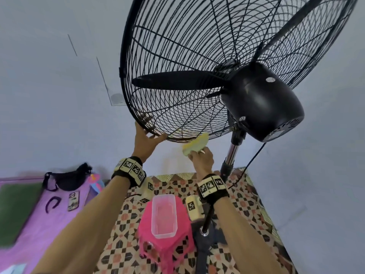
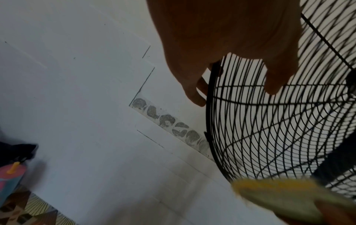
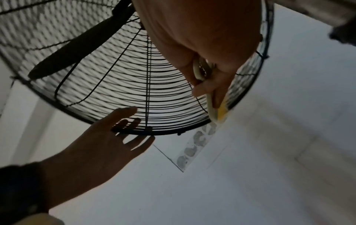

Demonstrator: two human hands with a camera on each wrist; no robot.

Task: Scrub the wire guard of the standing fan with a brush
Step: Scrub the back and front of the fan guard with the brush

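The left hand (image 1: 147, 140) is reaching up to the lower rim of the guard (image 1: 177, 56), fingers hooking over the rim and thumb spreading wide beneath it. The right hand (image 1: 202, 158) is gripping a pale yellow brush (image 1: 195, 145), fingers curling round its handle; the bristle end is lying against the guard's bottom edge, just right of the left hand. In the right wrist view the brush (image 3: 215, 109) is touching the wires near the rim.

The fan (image 1: 260, 99) is tilting overhead, its black motor housing to the right and its pole (image 1: 232, 153) dropping to a patterned floor (image 1: 246, 204). Below the hands a pink stool (image 1: 167, 246) is carrying a clear tub (image 1: 163, 216). A purple mat (image 1: 49, 224) is lying to the left with a phone (image 1: 73, 200) on it. Pale walls are closing in behind the fan and to its right, meeting in a corner.
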